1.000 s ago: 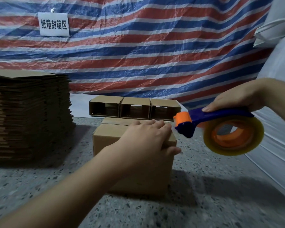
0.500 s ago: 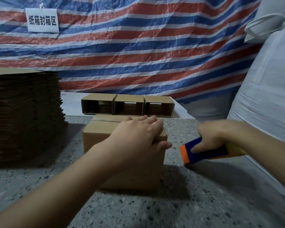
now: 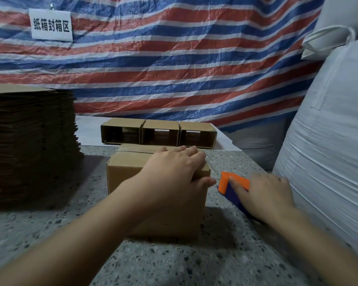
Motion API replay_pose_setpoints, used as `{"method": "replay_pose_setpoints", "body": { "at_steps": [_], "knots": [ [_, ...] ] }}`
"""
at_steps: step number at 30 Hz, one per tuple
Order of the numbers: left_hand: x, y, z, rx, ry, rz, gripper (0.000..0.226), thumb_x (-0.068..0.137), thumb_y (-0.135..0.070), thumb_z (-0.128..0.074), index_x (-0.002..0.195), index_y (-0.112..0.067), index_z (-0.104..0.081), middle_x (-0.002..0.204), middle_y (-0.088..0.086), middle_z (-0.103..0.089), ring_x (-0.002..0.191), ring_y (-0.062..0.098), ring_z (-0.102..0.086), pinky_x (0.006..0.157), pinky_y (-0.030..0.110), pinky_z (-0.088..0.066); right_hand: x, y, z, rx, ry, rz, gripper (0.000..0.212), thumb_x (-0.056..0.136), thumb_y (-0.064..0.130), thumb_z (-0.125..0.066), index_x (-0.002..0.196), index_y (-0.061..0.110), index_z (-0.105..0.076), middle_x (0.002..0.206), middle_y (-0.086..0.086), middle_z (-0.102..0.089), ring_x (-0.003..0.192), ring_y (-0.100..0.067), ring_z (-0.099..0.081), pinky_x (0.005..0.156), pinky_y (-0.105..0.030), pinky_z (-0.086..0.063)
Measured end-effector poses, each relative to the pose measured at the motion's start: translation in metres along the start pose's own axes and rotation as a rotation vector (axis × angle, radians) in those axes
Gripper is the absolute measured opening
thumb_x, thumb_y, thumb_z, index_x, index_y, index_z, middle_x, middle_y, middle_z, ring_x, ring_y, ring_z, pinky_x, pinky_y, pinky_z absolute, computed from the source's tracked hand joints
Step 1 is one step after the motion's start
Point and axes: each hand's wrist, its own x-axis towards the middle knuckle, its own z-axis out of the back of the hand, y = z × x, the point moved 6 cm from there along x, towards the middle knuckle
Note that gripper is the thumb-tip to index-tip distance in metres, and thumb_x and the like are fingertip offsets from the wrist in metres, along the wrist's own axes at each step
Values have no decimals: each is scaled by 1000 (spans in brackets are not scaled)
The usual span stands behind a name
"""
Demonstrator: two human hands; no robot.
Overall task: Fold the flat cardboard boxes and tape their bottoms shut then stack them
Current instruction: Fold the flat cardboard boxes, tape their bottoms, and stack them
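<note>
A folded cardboard box (image 3: pixel 128 182) stands on the speckled table (image 3: pixel 174 263), in the middle of the head view. My left hand (image 3: pixel 174 170) lies flat on its top, fingers straight across the flaps and thumb over the right edge. Just right of the box, the blue and orange tape dispenser (image 3: pixel 225 182) lies low on the table. My right hand (image 3: pixel 265 195) holds its handle, index finger stretched along the orange head. The tape roll is hidden under that hand.
A tall stack of flat cardboard boxes (image 3: pixel 29 145) fills the table's left side. Three folded boxes (image 3: pixel 159 133) lie in a row behind, open ends toward me. A big white sack (image 3: pixel 329 151) crowds the right edge. A striped tarp (image 3: pixel 174 69) hangs behind.
My right hand has brought the tape dispenser down from above the box's right side to the table beside it. The left hand has stayed on the box top.
</note>
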Motion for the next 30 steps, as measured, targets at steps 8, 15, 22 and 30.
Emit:
{"method": "replay_pose_setpoints", "body": {
  "at_steps": [8,15,22,30],
  "knots": [
    [1,0,-1,24,-43,-24,68,95,-65,-34,151,-27,-28,159,-1,-30,146,20,-29,116,48,-31,-11,63,15,1477,875,-406,78,93,77,-32,107,7,-65,90,-7,-67,74,-19,-58,59,-31,-42],
    [-1,-2,1,26,-85,-23,67,94,-67,-31,147,-25,-37,154,0,-40,140,21,-38,112,46,-35,-16,81,7,1715,700,-523,38,101,45,-55,74,19,-53,51,4,-39,40,-8,-35,38,-22,-28],
    [1,-1,0,20,-73,-15,75,94,-68,-28,153,-23,-26,161,0,-27,147,21,-27,117,47,-28,-39,99,-3,1712,631,-545,34,102,40,-53,96,17,-78,91,-9,-78,97,-29,-67,85,-44,-54],
    [-3,2,2,-111,-111,-5,87,88,-63,-10,157,-10,-7,160,7,-28,147,15,-26,114,33,-28,-40,105,27,1755,331,-1,87,82,86,-28,155,38,-30,146,24,-45,126,18,-44,94,-7,-42]
  ]
}}
